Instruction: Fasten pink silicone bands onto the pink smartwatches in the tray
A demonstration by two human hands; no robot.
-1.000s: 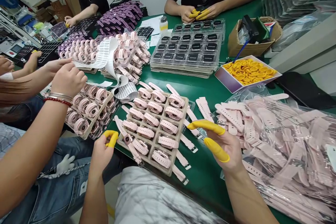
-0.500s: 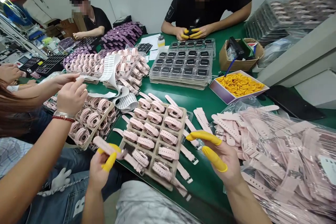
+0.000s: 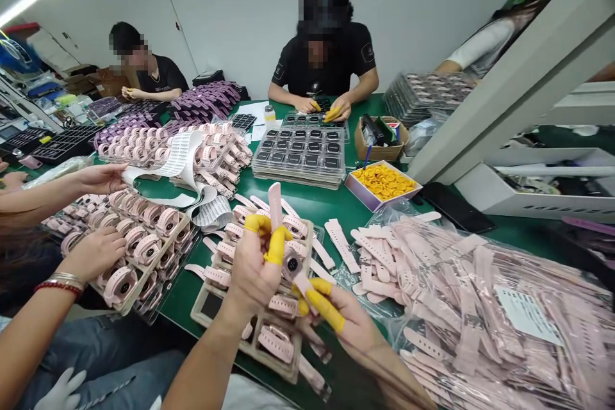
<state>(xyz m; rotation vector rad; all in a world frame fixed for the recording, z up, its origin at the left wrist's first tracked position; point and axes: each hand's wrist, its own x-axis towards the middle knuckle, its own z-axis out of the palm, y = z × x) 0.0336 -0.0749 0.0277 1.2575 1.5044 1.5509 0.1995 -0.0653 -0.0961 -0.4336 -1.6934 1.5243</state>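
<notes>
A smartwatch [image 3: 292, 264] with a pink strap is raised above the tray, its round sensor back facing up. My left hand [image 3: 254, 269], yellow finger cots on its fingertips, is closed on the watch's upper strap half, whose end sticks up. Its lower strap half is pinched between the cotted fingers of my right hand [image 3: 346, 317]. Beneath both hands lies a beige compartment tray [image 3: 198, 312] of pink-strapped watches, partly hidden by my hands and forearms. One compartment at its left front holds no watch. Loose pink straps [image 3: 341, 245] lie just right of the tray.
Bagged pink straps [image 3: 461, 288] cover the right side. Behind them stand a box of yellow finger cots [image 3: 384, 182] and stacked clear trays [image 3: 298, 170] of black watch faces. At left, a co-worker's hands are near a label strip [image 3: 180, 154] and another watch tray [image 3: 158, 275].
My left hand has brought the watch rightward over the tray. My right hand, open before, has moved left and gripped its strap. The camera view has shifted; the neighbour's near hand has lowered to the watches.
</notes>
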